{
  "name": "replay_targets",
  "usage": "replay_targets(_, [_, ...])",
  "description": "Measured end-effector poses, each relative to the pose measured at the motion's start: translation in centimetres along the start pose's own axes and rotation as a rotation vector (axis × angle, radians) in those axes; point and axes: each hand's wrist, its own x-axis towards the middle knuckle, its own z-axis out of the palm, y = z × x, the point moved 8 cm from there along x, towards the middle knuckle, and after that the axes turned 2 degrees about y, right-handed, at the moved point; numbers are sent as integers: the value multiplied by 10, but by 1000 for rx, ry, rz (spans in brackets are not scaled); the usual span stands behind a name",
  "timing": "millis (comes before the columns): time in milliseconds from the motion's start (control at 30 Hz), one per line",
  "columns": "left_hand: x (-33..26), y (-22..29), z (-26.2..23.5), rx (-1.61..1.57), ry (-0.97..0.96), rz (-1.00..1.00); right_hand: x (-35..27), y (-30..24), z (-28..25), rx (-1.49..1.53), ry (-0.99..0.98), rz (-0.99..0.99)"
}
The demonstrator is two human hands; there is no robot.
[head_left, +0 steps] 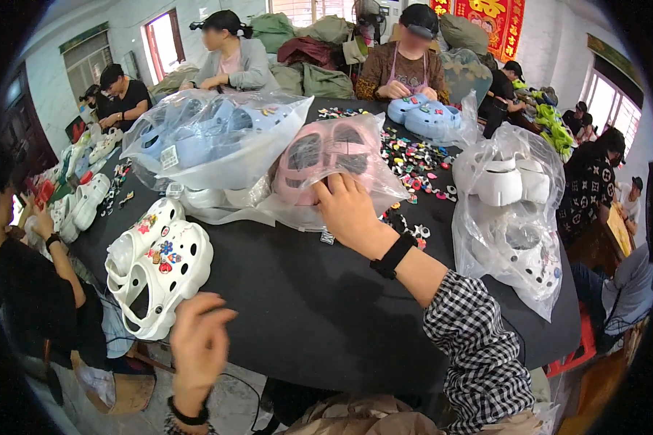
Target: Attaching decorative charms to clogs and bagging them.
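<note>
- On the black counter (pixel 305 304), our right hand (pixel 352 217) is touching a clear plastic bag (pixel 388 190) of pink foam clogs (pixel 331 148), grip unclear.
- Our left hand (pixel 199 341) is hovering empty, half-curled.
- Tugging hard, we'd be risking a tear.

- White clogs (pixel 175 281) — smooth, matt, moulded plastic or rubber by the look
- Clear bag (pixel 374 187) over the pink shoes (pixel 308 154) — thin plastic film, glossy and crinkled
- Table (pixel 305 290): smooth, matt black surface
- Checked sleeve (pixel 479 341): soft, puckered cloth
- Loose charms (pixel 413 156): glossy, plastic-looking
</note>
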Motion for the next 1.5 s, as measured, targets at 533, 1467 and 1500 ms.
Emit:
replay_targets(533, [-30,22,108,-316,-300,24,45,-1,69,-260,-230,-47])
replay_targets(1467, [-4,-53,116,-1436,-336,-874,-141,9,-190,71,-141,-540])
replay_targets(1500, [9,-51,110,-1446,-388,-863,-167,6,-189,24,-161,-571])
